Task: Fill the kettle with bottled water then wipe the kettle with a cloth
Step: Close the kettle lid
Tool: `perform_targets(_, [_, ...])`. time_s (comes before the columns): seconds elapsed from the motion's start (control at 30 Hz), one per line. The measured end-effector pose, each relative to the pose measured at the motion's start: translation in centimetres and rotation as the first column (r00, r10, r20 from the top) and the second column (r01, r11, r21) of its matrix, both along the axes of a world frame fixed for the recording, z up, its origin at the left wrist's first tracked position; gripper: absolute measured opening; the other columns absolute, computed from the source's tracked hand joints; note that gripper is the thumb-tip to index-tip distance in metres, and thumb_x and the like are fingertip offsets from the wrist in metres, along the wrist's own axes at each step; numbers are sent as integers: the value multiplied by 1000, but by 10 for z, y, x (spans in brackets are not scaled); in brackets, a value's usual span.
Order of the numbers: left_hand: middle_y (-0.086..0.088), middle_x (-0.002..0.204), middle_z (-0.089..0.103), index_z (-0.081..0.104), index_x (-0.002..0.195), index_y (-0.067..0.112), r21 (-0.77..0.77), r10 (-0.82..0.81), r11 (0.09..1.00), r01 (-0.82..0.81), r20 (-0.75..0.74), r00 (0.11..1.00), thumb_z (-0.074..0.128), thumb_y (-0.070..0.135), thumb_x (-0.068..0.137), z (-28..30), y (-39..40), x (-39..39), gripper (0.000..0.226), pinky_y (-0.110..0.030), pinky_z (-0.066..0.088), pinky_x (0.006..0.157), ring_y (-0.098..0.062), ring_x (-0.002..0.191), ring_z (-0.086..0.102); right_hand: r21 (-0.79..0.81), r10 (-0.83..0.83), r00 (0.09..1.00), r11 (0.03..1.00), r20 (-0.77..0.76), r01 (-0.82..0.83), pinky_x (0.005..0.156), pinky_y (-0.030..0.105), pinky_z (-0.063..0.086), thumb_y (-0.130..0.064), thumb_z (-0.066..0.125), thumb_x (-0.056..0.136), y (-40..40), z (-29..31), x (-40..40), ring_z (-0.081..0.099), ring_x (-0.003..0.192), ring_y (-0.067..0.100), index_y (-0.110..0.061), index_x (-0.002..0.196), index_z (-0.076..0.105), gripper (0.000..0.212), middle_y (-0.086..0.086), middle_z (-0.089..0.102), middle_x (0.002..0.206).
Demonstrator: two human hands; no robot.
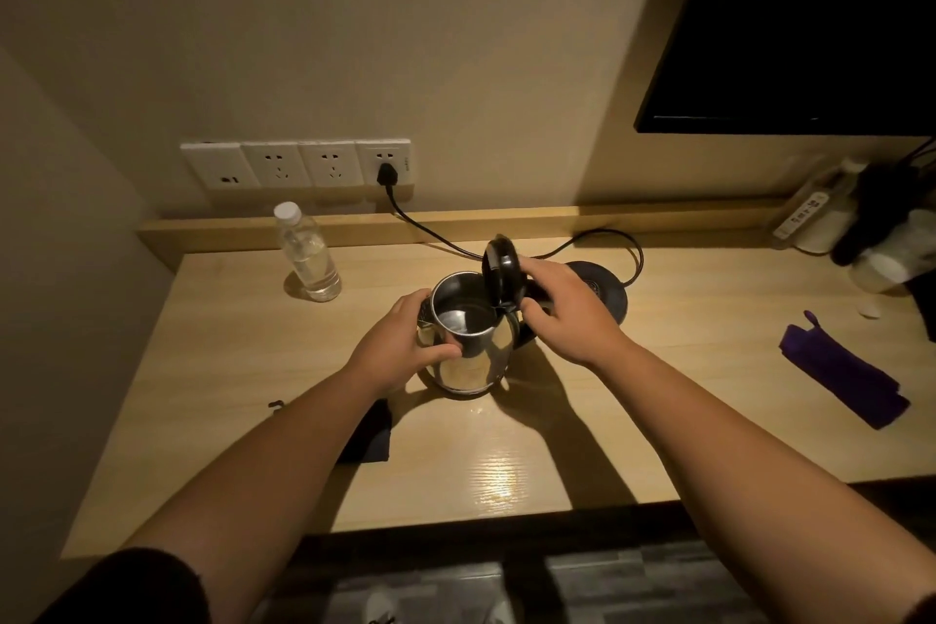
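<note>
A shiny steel kettle [473, 370] stands on the wooden desk [684, 395], off its base. Its black lid [501, 274] is swung up, so the inside shows. My left hand [400, 345] wraps the kettle's left side. My right hand [567, 309] holds the black handle, with fingers touching the lid. A capped clear water bottle [308, 253] stands at the back left, apart from both hands. A purple cloth [843, 372] lies at the desk's right. A dark cloth [369, 433] lies partly under my left forearm.
The black kettle base [602, 291] sits behind my right hand, its cord [425, 231] running to a wall socket strip [299, 163]. A dark screen [800, 25] hangs at the upper right. Bottles and clutter [871, 228] crowd the far right corner.
</note>
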State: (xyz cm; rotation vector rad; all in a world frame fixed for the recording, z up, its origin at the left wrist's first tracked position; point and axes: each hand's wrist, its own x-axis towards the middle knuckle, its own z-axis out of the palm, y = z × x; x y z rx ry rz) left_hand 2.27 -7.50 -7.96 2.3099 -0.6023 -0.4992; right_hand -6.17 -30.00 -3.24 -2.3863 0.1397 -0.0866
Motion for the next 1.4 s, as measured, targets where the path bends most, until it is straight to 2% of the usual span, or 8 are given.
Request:
perform_targets(0.07, [-1, 150, 44, 33, 151, 23, -1, 10, 1000, -10, 0, 1000, 81, 37, 81, -1, 0, 0, 86, -32, 41, 102, -20, 132, 47, -91, 66, 998, 994, 17, -64, 107, 32, 32, -18, 51, 91, 6, 3, 4, 37, 132, 15, -31, 142, 41, 53, -3, 49, 141])
perform_targets(0.17, [-2, 150, 46, 34, 150, 23, -11, 26, 1000, -26, -14, 1000, 81, 39, 80, -3, 0, -1, 86, -31, 40, 102, -20, 133, 47, -263, 144, 989, 955, 15, -135, 111, 42, 32, -21, 51, 89, 15, 6, 12, 38, 133, 20, -31, 141, 42, 53, 0, 47, 144])
perform_targets(0.23, [-1, 150, 46, 33, 150, 23, -12, 41, 999, -41, -20, 999, 81, 39, 80, -3, 0, -3, 86, -33, 40, 104, -20, 134, 46, -355, 171, 985, 920, -21, -167, 112, 43, 31, -22, 51, 90, 20, 7, 17, 37, 134, 22, -31, 141, 42, 53, 1, 44, 146])
perform_targets(0.33, [-2, 151, 45, 32, 151, 22, -11, 51, 999, -51, -23, 998, 80, 39, 82, -2, 0, -4, 86, -34, 40, 105, -22, 136, 45, -422, 186, 981, 885, -63, -195, 112, 43, 28, -23, 50, 91, 25, 6, 20, 34, 135, 23, -33, 142, 39, 53, 3, 40, 149])
perform_targets(0.47, [0, 147, 49, 33, 150, 24, -31, 59, 998, -60, -28, 998, 80, 39, 81, -5, 1, -3, 85, -28, 38, 98, -19, 132, 47, -480, 219, 972, 845, -90, -235, 110, 42, 28, -27, 49, 91, 29, 1, 22, 34, 134, 25, -36, 140, 42, 50, 3, 40, 148])
perform_targets(1.17, [2, 146, 50, 33, 149, 25, -55, 65, 996, -67, -35, 997, 81, 39, 80, -12, 1, -2, 85, -27, 38, 99, -17, 132, 47, -470, 227, 970, 849, -90, -242, 109, 43, 28, -25, 44, 96, 25, -9, 25, 36, 131, 27, -37, 140, 42, 46, 5, 41, 147])
perform_targets(1.4, [1, 146, 49, 33, 149, 24, -64, 60, 996, -62, -34, 998, 81, 38, 80, -12, 1, -2, 85, -31, 41, 102, -19, 132, 47, -404, 202, 976, 889, -80, -217, 107, 41, 30, -31, 37, 93, 25, -16, 22, 37, 126, 23, -41, 139, 43, 47, 3, 39, 147])
